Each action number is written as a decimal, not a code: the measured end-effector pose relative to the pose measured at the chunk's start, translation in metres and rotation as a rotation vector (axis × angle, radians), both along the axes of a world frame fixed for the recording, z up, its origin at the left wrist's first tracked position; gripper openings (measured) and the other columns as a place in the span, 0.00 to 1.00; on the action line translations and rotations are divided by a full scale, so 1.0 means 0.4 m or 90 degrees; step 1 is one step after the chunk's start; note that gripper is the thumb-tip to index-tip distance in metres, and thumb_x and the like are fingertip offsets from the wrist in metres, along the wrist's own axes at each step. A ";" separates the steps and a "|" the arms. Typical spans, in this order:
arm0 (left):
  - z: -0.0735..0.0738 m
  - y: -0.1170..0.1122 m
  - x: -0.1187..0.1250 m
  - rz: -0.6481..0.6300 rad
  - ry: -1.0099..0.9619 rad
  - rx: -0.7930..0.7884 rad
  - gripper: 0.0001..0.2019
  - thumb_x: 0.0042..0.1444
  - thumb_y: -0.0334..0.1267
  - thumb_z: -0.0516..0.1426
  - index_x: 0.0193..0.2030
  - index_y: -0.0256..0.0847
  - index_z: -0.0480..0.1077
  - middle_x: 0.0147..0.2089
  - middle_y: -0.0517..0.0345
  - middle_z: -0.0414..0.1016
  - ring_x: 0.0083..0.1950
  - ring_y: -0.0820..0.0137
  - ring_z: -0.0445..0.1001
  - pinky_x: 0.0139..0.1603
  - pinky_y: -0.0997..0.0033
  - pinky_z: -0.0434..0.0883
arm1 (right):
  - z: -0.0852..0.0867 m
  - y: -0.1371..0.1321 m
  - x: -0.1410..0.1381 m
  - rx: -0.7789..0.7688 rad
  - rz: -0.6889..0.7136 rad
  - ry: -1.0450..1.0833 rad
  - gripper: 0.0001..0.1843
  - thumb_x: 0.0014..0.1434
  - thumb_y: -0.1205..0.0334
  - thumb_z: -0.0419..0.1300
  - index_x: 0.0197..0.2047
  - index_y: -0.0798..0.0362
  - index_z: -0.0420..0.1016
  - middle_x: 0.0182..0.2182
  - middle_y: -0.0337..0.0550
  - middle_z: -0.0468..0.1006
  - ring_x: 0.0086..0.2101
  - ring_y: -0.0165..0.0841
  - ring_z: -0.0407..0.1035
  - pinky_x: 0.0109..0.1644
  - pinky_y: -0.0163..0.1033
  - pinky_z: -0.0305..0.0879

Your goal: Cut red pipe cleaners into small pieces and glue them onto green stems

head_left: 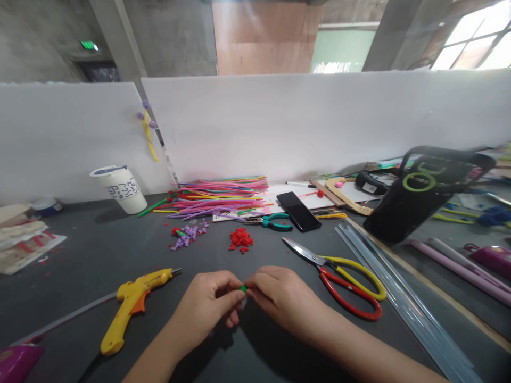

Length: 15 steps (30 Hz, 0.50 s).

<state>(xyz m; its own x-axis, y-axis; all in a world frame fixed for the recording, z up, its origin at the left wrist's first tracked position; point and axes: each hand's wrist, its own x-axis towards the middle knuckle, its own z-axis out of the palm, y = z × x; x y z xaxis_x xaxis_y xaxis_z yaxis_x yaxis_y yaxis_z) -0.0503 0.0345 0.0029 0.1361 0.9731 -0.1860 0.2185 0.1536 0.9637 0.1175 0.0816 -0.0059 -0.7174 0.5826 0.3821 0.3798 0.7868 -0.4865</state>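
Observation:
Just above the dark tabletop [191,351], my left hand [209,303] pinches a small green piece [243,288] between thumb and forefinger. Against the other side of that piece press the closed fingertips of my right hand [281,298]. Most of the green piece is covered by fingers, so its full shape is hidden. A pile of red clippings [240,239] lies just beyond my hands, with purple clippings [186,238] to its left. Scissors [339,274] with red and yellow handles rest to the right, and a yellow glue gun [136,303] is on the left.
Colourful pipe cleaners [221,197] are stacked at the back, near pliers [275,221] and a phone [298,211]. Clear glue sticks [403,298] run along the right. A white cup [123,189] and a large black tumbler [419,197] stand before the white partition [279,127].

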 end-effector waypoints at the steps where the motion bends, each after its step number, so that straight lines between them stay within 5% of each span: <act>1: 0.001 0.002 -0.001 0.010 -0.025 0.002 0.06 0.48 0.37 0.57 0.28 0.35 0.70 0.21 0.60 0.69 0.21 0.74 0.69 0.22 0.75 0.67 | 0.004 0.003 0.000 -0.073 -0.007 0.042 0.07 0.57 0.68 0.54 0.32 0.56 0.74 0.26 0.43 0.75 0.27 0.30 0.67 0.32 0.33 0.58; 5: 0.004 0.008 0.002 0.098 -0.071 0.080 0.10 0.46 0.36 0.60 0.36 0.38 0.71 0.28 0.59 0.71 0.26 0.74 0.68 0.26 0.75 0.67 | 0.016 0.001 -0.011 -0.439 -0.027 0.247 0.09 0.59 0.62 0.52 0.34 0.54 0.72 0.27 0.40 0.77 0.31 0.30 0.70 0.39 0.33 0.61; 8: -0.001 0.007 0.014 0.107 -0.037 0.170 0.07 0.49 0.36 0.57 0.35 0.39 0.73 0.33 0.58 0.69 0.34 0.71 0.68 0.34 0.75 0.66 | 0.014 -0.011 -0.024 -0.602 0.026 0.349 0.11 0.59 0.57 0.51 0.32 0.55 0.68 0.22 0.38 0.76 0.30 0.30 0.70 0.42 0.36 0.61; 11: -0.005 0.001 0.026 0.102 -0.044 0.189 0.07 0.52 0.36 0.55 0.31 0.38 0.74 0.33 0.57 0.68 0.35 0.70 0.67 0.36 0.75 0.65 | 0.012 -0.018 -0.024 -0.563 -0.008 0.297 0.13 0.59 0.57 0.51 0.27 0.55 0.67 0.20 0.37 0.74 0.26 0.29 0.68 0.35 0.34 0.61; 15: -0.001 -0.007 0.035 0.090 -0.068 0.125 0.06 0.51 0.34 0.54 0.31 0.38 0.73 0.30 0.59 0.70 0.34 0.71 0.68 0.36 0.75 0.65 | 0.023 -0.006 -0.004 -0.290 -0.106 0.175 0.09 0.55 0.61 0.55 0.26 0.54 0.69 0.22 0.36 0.72 0.25 0.28 0.65 0.30 0.32 0.58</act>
